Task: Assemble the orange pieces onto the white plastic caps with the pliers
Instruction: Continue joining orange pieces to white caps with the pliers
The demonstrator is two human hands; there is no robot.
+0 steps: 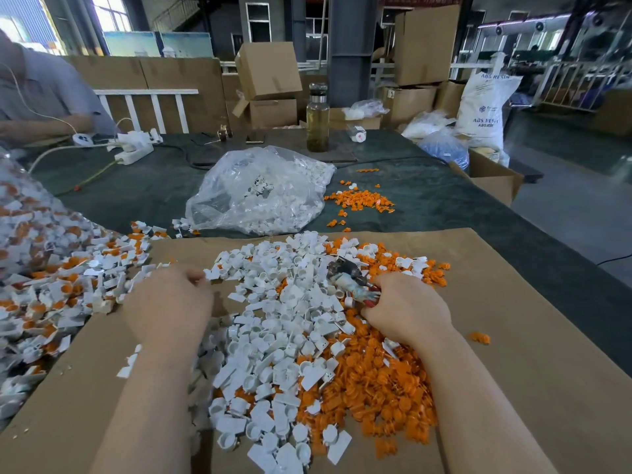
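Pliers [354,280] (handles gripped in the right hand [408,307]) lie over the mixed heap of white caps [280,336] and orange pieces [376,388] on cardboard [513,336], while the left hand [169,302] curls, its fingertips pinching something I cannot make out.

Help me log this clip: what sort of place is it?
Probably a factory assembly floor: stacked brown cardboard boxes, a white ABS resin sack, and a heap of small white plastic caps on the workbench.

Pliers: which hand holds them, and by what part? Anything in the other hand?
The right hand grips the pliers by their red handles. The left hand is curled; whether it holds anything cannot be told.
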